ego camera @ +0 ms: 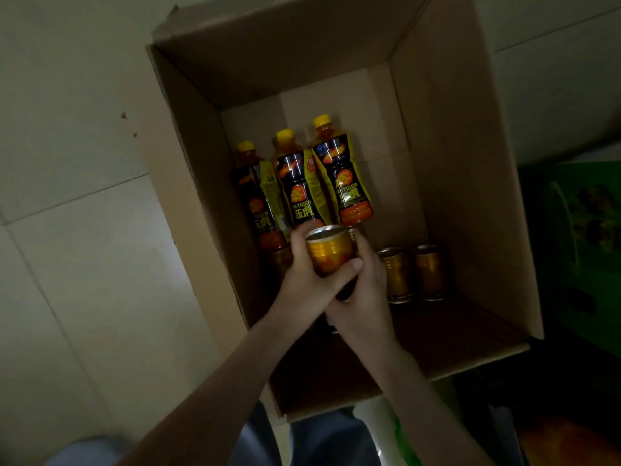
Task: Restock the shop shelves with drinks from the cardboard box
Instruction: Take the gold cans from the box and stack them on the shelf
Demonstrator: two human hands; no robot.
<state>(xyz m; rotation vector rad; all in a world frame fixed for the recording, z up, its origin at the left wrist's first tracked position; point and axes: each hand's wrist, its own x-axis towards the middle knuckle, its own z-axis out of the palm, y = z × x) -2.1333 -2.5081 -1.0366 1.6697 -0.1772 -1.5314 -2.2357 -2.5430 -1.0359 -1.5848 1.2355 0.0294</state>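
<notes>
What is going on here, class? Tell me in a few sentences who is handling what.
A person looks down into an open cardboard box and holds a gold can above it with both hands. The left hand wraps round the can, thumb across its front; the right hand grips it from lower down. Three yellow-capped bottles and two other cans are in the box.
</notes>
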